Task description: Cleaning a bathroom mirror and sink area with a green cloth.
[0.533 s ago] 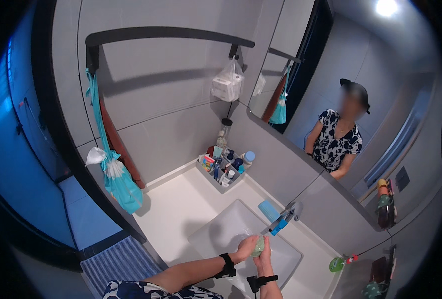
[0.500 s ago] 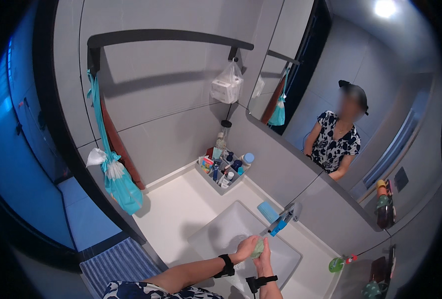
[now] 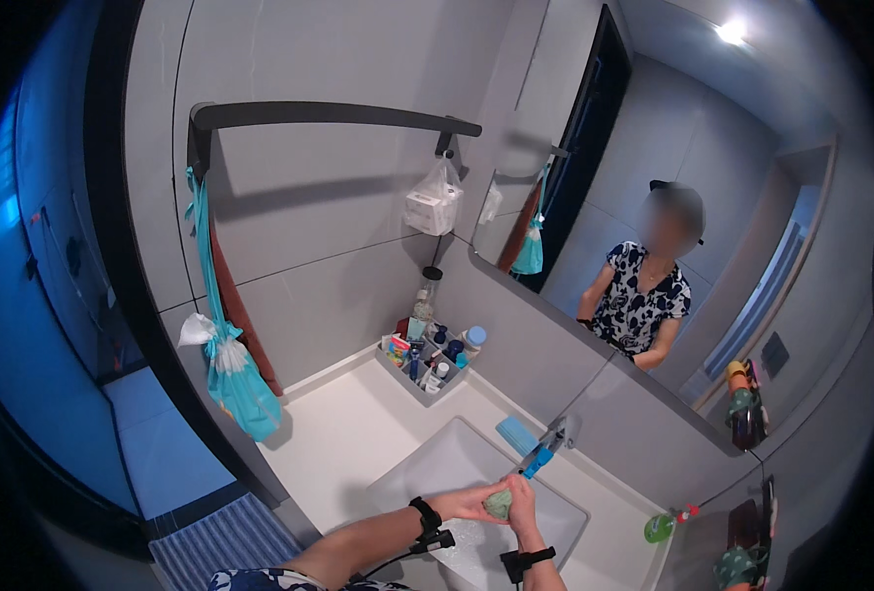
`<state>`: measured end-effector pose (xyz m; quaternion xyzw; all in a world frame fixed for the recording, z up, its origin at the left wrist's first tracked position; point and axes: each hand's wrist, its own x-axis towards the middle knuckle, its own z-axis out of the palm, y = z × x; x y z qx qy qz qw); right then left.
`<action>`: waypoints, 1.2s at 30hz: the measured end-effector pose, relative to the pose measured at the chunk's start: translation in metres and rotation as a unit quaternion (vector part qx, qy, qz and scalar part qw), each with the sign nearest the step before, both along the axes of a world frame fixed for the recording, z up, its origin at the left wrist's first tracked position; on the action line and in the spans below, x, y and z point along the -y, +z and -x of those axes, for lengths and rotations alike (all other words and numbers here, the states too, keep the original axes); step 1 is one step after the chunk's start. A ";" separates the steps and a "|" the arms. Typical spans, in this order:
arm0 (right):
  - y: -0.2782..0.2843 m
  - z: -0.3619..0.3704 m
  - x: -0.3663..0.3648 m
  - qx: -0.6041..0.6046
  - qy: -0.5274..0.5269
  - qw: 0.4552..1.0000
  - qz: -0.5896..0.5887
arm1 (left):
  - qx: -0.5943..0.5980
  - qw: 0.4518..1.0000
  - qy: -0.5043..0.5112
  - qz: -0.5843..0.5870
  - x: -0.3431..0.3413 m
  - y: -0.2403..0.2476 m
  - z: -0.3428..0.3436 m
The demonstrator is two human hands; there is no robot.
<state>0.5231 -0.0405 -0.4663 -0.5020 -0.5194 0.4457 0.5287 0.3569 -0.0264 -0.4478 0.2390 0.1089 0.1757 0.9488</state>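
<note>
Your left hand [image 3: 467, 504] and right hand [image 3: 523, 497] are cupped together around a small green bar of soap [image 3: 499, 505], grasping it between both palms above the white sink basin [image 3: 427, 473], just below the faucet [image 3: 553, 438] at the basin's back edge. A blue sponge [image 3: 517, 434] lies on the counter [image 3: 348, 433] beside the faucet, and a grey organizer tray [image 3: 425, 366] of toiletries sits in the counter's back corner under the mirror [image 3: 673, 276].

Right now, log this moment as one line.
left hand cupping green soap | right hand on green soap | over white sink | below faucet
</note>
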 end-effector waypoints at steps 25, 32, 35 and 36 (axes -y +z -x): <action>0.015 -0.021 0.033 0.163 0.068 0.980 0.091 | -0.358 0.780 0.089 -0.506 0.002 -0.026 -0.006; 0.107 -0.008 0.060 0.432 0.204 0.862 -0.169 | -0.138 0.968 -0.201 0.060 0.002 0.040 0.010; 0.149 -0.008 0.067 0.440 0.268 0.837 -0.186 | -0.171 0.963 -0.204 0.033 0.023 0.069 0.010; 0.155 -0.009 0.068 0.460 0.262 0.831 -0.175 | -0.169 0.965 -0.199 -0.035 0.027 0.082 0.008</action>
